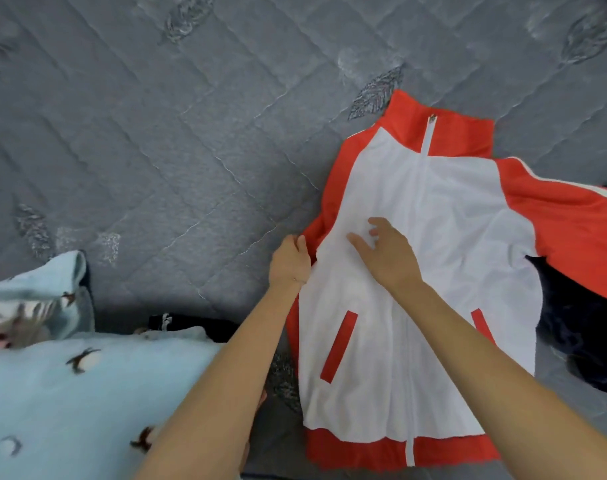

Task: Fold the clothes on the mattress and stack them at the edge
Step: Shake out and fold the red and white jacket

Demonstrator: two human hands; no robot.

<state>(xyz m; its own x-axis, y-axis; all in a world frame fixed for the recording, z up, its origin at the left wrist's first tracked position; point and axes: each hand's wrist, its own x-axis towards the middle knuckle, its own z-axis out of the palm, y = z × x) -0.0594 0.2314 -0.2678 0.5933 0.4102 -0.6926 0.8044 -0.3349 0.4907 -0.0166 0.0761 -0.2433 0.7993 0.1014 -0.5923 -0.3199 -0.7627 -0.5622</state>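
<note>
One jacket (433, 278), white in front with a red collar, sleeves and hem, lies flat and zipped on the grey quilted mattress (156, 133), collar pointing away from me. My left hand (290, 263) curls its fingers round the jacket's red side edge and pinches the cloth there. My right hand (386, 254) rests on the white chest panel just beside it, fingers spread and relaxed, holding nothing. The jacket's red sleeve (572, 216) runs out to my right, over a dark navy garment (579, 344). To my left, near my forearm, sits a pale blue garment with small dark prints (70, 393), with something black (194, 325) touching its far edge.
</note>
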